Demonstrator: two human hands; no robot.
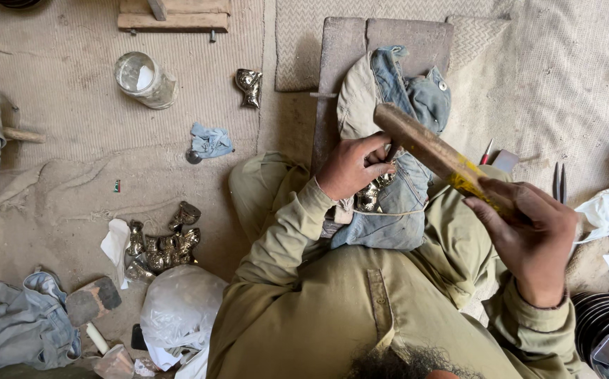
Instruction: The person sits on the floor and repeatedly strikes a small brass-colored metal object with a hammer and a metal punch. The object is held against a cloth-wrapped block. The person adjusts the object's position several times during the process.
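My right hand (529,235) grips the handle of a wooden mallet (427,151) with a yellow band; its head is raised above my left hand. My left hand (350,167) is closed around a thin metal punch, held upright against a small brass-coloured metal piece (369,196). That piece rests on a blue denim pad (403,189) lying over a stone block (361,49) between my legs.
A pile of several similar metal pieces (160,245) lies on the mat at the left, beside a white plastic bag (178,309). A glass jar (144,79), one loose metal piece (250,85), a blue rag (211,140), tweezers (559,181) and stacked plates (603,319) surround me.
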